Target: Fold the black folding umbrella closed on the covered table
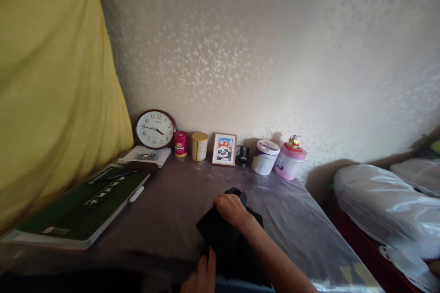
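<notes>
A piece of black cloth (223, 242) lies bunched and partly folded near the table's front edge; I cannot make out whether it is a garment or a bag. My right hand (231, 209) reaches across it, with fingers curled closed on its far, crumpled part. At the near left edge of the cloth, my left hand (202, 274) grips it between thumb and fingers, though the lower part of that hand is cut off by the frame. The right forearm covers some of the cloth's right side.
Along the wall stand a clock (156, 129), a pink can (180, 143), a yellow can (199, 146), a framed panda picture (224, 149), a small black device (243, 155), a white tub (266, 157) and a pink tub (290, 161). A green book (82, 206) lies left.
</notes>
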Tool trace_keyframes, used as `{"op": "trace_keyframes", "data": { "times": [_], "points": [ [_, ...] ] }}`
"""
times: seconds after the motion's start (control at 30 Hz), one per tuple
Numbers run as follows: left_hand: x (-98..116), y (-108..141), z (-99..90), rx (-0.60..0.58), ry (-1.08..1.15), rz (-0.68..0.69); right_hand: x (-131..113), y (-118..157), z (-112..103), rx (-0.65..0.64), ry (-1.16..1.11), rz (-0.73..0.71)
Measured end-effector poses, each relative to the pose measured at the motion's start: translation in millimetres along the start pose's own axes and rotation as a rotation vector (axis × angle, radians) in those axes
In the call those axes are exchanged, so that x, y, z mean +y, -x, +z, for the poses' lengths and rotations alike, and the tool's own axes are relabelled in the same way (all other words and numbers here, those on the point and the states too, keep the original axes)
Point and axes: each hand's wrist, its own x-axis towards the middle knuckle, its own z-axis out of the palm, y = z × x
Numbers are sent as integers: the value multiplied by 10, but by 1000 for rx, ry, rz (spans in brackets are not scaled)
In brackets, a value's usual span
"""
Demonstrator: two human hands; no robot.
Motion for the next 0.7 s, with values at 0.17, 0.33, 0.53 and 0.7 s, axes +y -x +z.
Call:
{"op": "trace_keyframes", "data": {
  "times": [0.17,0.33,0.53,0.7],
  "points": [
    [-57,-3,9,12,21,27,89,36,-105,-4,-134,-16],
    [-67,36,-52,-4,35,41,294,301,-275,-66,-323,9],
    [-55,91,-150,-21,62,59,384,404,-320,-68,-265,77],
    [-77,116,-197,-59,69,82,226,199,-269,-92,-95,13]
  ]
}}
